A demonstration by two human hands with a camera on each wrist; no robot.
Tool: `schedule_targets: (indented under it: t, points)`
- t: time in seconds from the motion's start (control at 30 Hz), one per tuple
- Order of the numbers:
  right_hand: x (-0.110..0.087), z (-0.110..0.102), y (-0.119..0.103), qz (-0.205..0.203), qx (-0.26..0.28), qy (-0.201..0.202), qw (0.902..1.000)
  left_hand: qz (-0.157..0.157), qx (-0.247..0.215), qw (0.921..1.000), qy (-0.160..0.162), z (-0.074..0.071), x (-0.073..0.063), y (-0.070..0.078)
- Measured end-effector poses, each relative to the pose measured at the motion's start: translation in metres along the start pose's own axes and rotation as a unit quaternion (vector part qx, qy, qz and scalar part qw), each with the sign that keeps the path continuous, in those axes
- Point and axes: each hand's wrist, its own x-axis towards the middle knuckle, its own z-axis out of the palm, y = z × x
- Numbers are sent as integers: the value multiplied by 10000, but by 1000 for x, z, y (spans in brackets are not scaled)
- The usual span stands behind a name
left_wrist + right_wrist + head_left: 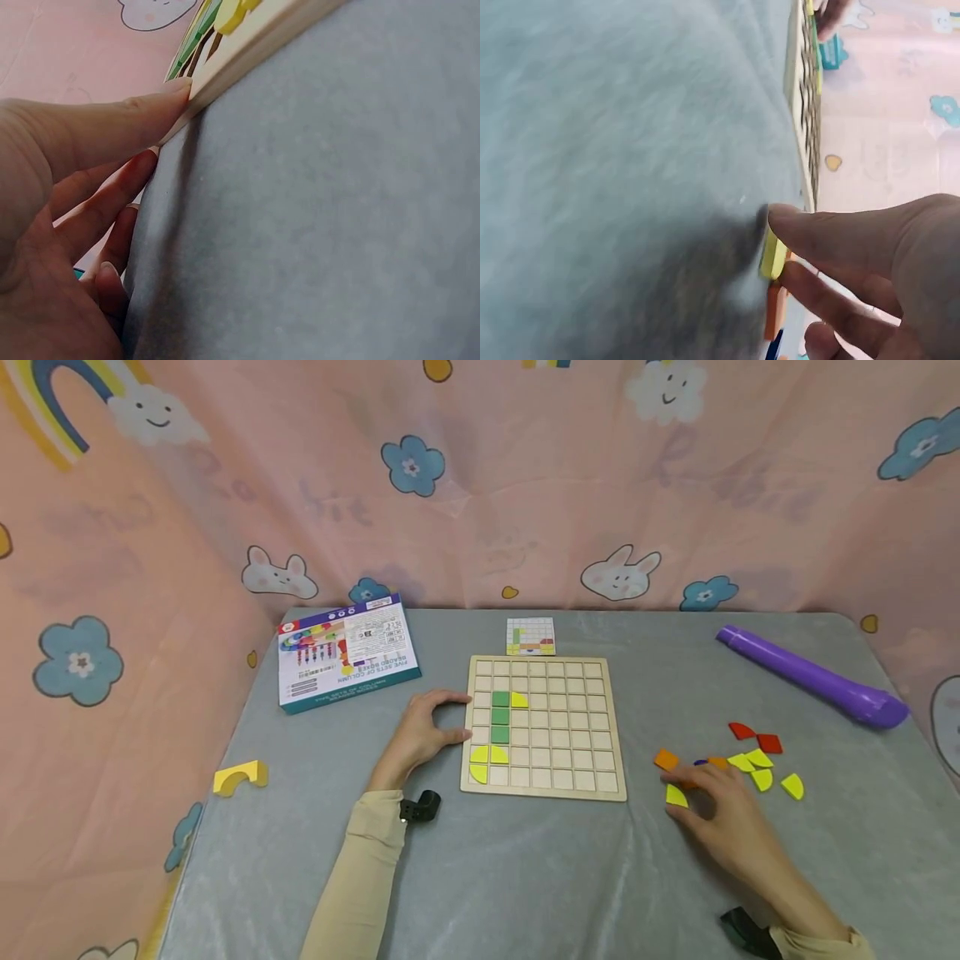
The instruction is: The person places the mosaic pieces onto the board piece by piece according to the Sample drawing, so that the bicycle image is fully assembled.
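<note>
A wooden grid board (540, 795) lies flat in the middle of the table. In its squares sit a column of green square tiles (500, 717) and several yellow quarter-circle tiles (498, 754). My left hand (416, 735) rests against the board's left edge, thumb and forefinger apart, touching its side. Off to the right of the board, my right hand (723, 814) pinches a yellow quarter-circle tile (677, 796) between thumb and finger; that tile (773, 255) shows at the thumb tip in the right wrist view.
Around the right hand lie loose tiles: orange (665, 760), red (769, 743), yellow (792, 787). A small pattern card (530, 637) touches the board's far side. A box (348, 652) and yellow arch block (240, 777) stand left; a purple tube (813, 677) lies right.
</note>
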Motion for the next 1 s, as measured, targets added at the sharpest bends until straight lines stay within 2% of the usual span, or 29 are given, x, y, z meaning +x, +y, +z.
schedule_targets:
  t: [0.2,0.43,0.57,0.8,1.0]
  points:
    - [-3,-1,3,351,-212,-420,9983,-13,0,10000,25,-1,0,-1]
    - [-4,0,6,133,-253,-265,9992,-35,-1,10000,29,0,0,-1]
    - [-4,0,7,159,-194,-243,9994,16,-17,10000,29,0,0,-1]
    - [-2,-1,1,-163,-105,209,9996,133,-24,9999,51,0,0,-1]
    - [4,4,-19,-368,154,672,9969,115,-47,9999,33,0,-1,1]
